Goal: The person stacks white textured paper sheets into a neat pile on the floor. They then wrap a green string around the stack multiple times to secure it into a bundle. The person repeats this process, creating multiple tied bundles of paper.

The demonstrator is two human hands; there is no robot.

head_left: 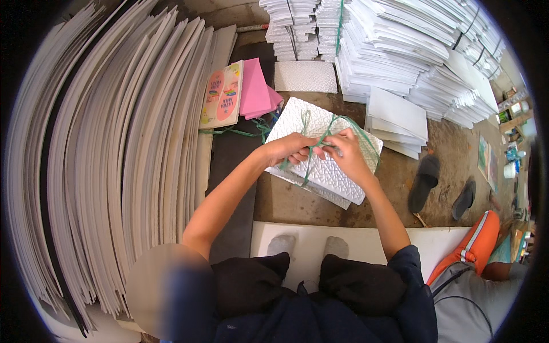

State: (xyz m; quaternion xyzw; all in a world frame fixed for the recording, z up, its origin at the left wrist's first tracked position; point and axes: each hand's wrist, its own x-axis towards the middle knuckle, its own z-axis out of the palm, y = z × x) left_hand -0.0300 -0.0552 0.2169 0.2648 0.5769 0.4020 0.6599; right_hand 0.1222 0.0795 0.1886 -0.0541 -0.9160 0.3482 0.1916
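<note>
A stack of white embossed sheets (334, 177) lies on the floor in front of my feet, its layers slightly askew. Thin green twine (366, 140) loops around it and crosses on top. My left hand (290, 150) is closed on the twine, fingers curled, just above the left part of the stack. Close beside it, my right hand (345, 153) pinches the twine where the strands meet. A loose loop of the twine stands up behind my hands. Parts of my fingertips and the crossing are hidden.
Tall rows of grey-white sheets (148, 131) stand at left. Pink sheets (256, 88) and a printed card (222, 97) lie beyond my left hand. White stacks (389, 51) fill the back. Dark sandals (424, 183) rest at right, near a person in orange and grey clothing (472, 246).
</note>
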